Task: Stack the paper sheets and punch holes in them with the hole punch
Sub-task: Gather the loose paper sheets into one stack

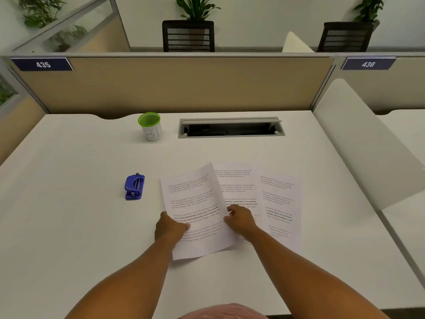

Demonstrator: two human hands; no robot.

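Broadly, my feed holds one white tabletop [69, 226], backed by a beige partition [172, 86] with number plates 435 [42, 64] and 436 [368, 64].

Cable tray [231, 127]: a grey recessed slot with its lid open, at the far edge of the tabletop, right of centre.

Paper sheets, three, printed, near the middle of the tabletop. Left sheet [197, 210]: tilted, its far edge raised, overlapping the middle sheet [236, 183]. Right sheet [281, 208]: lying flat, its left edge overlapping the middle one.

My left hand [169, 227]: thumb on the printed face of the left sheet, fingers hidden beneath, pinching the sheet at its left edge.

My right hand [240, 221]: fingers curled at the right edge of the same sheet, resting over the middle sheet; I cannot tell from this view whether it grips the edge or only touches it.

Cup [150, 127]: white with a green rim, upright, hand-lettered on its side, left of the cable tray.

Hole punch [134, 187]: blue, lying on the tabletop left of the sheets, apart from them and from both hands.
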